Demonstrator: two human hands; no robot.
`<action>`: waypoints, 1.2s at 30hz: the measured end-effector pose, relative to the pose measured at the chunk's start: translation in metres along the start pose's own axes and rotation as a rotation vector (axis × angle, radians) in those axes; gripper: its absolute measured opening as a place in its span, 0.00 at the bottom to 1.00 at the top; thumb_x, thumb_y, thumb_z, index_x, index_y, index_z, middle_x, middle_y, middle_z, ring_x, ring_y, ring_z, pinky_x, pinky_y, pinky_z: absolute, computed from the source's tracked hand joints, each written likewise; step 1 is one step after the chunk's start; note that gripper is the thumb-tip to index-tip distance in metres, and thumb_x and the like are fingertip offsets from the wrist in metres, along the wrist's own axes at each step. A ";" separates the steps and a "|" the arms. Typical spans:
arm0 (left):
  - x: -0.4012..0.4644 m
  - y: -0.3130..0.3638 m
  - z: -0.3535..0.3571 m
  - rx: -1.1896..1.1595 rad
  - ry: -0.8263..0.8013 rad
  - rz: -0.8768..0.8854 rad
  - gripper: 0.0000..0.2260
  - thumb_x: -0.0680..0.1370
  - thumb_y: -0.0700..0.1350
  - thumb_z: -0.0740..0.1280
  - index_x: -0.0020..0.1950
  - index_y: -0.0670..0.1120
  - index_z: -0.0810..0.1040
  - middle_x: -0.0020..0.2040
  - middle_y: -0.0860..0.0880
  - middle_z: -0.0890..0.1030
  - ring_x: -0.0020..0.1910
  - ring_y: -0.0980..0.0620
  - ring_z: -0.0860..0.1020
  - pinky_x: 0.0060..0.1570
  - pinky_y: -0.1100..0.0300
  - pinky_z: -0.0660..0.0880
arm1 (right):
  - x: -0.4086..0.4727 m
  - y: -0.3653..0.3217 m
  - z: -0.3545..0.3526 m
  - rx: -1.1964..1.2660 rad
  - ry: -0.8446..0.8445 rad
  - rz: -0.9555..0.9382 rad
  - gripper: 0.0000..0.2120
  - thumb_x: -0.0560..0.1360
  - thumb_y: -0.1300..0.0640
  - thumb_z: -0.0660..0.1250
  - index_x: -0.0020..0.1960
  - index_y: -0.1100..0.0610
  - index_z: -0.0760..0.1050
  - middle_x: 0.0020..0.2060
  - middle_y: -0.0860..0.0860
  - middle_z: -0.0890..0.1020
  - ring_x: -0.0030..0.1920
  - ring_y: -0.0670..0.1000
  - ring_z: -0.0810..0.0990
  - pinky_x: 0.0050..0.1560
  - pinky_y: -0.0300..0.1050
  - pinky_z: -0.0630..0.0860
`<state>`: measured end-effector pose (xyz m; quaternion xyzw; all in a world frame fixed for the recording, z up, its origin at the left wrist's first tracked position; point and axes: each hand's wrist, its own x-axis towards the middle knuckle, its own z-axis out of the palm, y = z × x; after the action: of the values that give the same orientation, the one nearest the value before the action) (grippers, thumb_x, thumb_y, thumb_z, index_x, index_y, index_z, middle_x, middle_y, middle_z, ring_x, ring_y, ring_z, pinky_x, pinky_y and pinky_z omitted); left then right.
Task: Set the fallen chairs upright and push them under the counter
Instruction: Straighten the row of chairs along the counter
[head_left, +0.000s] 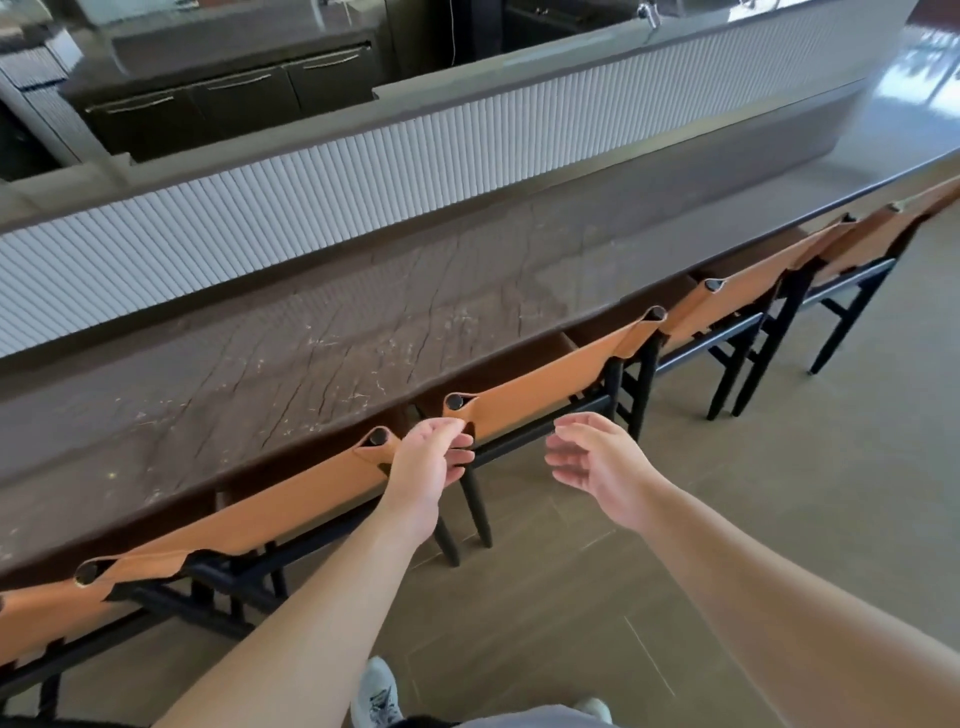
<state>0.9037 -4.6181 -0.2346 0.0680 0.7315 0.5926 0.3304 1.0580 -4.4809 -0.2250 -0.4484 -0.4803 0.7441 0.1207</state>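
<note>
Both hands (431, 462) (597, 457) hover loose-fingered, holding nothing; counter (311, 332) hides the chairs' (545, 384) seats.

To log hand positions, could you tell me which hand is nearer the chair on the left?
Left. The left hand sits at the right end of that chair's tan backrest; the right hand hovers open farther right, behind the neighbouring chair.

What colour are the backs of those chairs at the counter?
Tan, like leather, on black frames; the chair backs show clearly in the head view.
</note>
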 end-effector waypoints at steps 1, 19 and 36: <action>-0.003 0.001 0.008 0.008 -0.006 0.001 0.07 0.82 0.49 0.64 0.55 0.49 0.79 0.49 0.47 0.83 0.50 0.49 0.83 0.54 0.53 0.80 | -0.001 -0.002 -0.011 0.004 0.001 -0.004 0.07 0.80 0.60 0.65 0.57 0.57 0.77 0.53 0.59 0.82 0.54 0.57 0.82 0.60 0.55 0.79; 0.097 0.027 0.086 -0.147 -0.007 -0.087 0.05 0.80 0.48 0.66 0.53 0.52 0.81 0.46 0.50 0.85 0.47 0.51 0.84 0.46 0.59 0.80 | 0.056 -0.054 -0.093 -0.062 0.147 0.005 0.08 0.77 0.59 0.67 0.56 0.54 0.79 0.51 0.57 0.84 0.50 0.56 0.85 0.49 0.48 0.82; 0.162 0.048 0.059 -0.365 0.137 -0.209 0.09 0.80 0.48 0.64 0.55 0.47 0.81 0.47 0.48 0.84 0.49 0.49 0.83 0.46 0.56 0.75 | 0.174 -0.096 -0.067 -0.236 0.061 0.041 0.06 0.78 0.58 0.66 0.55 0.53 0.78 0.50 0.55 0.83 0.48 0.53 0.84 0.47 0.47 0.81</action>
<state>0.7982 -4.4764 -0.2609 -0.1096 0.6360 0.6808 0.3465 0.9880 -4.2852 -0.2508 -0.4913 -0.5516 0.6708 0.0664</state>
